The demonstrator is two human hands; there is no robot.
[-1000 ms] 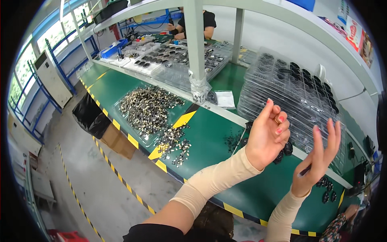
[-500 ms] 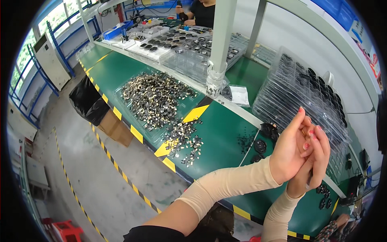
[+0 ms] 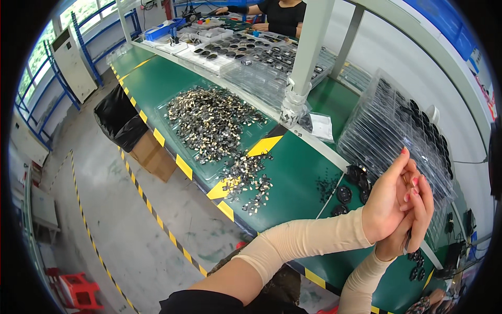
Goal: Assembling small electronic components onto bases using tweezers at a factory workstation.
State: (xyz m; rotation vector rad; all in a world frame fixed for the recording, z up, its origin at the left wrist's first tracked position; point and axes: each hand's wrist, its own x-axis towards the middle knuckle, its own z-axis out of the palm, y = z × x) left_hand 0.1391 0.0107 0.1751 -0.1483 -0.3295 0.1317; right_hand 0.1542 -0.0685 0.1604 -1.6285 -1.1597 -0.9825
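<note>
My left hand and my right hand are raised over the right part of the green bench, pressed together palm to palm. The fingers are bent and close together, the left thumb pointing up. Anything between the palms is hidden. A small dark spot shows by the right palm, too small to name. Beige sleeves cover both forearms. Just left of the hands lie round black parts and a scatter of tiny black bits.
A large heap of small black and gold pieces spreads over a clear tray and the bench. Stacked clear trays stand behind my hands. A white post rises mid-bench. Across it, a person in black works near trays of dark round parts.
The view has shifted, so the bench sits slightly farther right. My hands remain pressed together. The person across the bench has stretched one arm out to the left.
</note>
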